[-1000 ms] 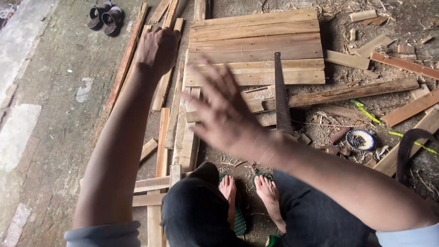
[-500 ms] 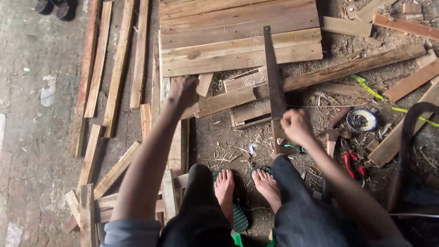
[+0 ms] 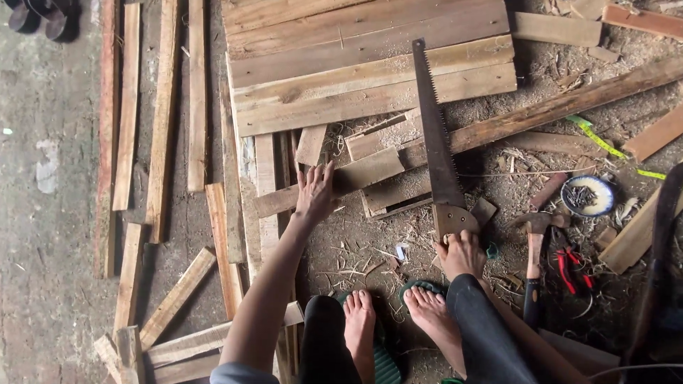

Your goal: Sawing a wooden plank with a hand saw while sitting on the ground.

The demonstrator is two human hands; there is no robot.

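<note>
My left hand (image 3: 314, 190) lies flat, fingers spread, on a short wooden plank (image 3: 363, 171) that runs across the ground in front of my knees. My right hand (image 3: 461, 253) is closed round the wooden handle of a hand saw (image 3: 435, 135). The saw's long toothed blade lies pointing away from me, across the plank and onto a panel of nailed boards (image 3: 370, 64). Both my bare feet (image 3: 398, 320) rest on green sandals below the hands.
Long loose slats (image 3: 160, 114) lie on the concrete at the left. A hammer (image 3: 535, 249), red-handled pliers (image 3: 569, 267) and a small bowl of nails (image 3: 586, 195) sit at the right among scraps. A yellow-green tape (image 3: 605, 142) crosses the dirt.
Both arms have come down from the far boards toward me. My left hand settled on the short plank and my right hand closed on the saw's handle.
</note>
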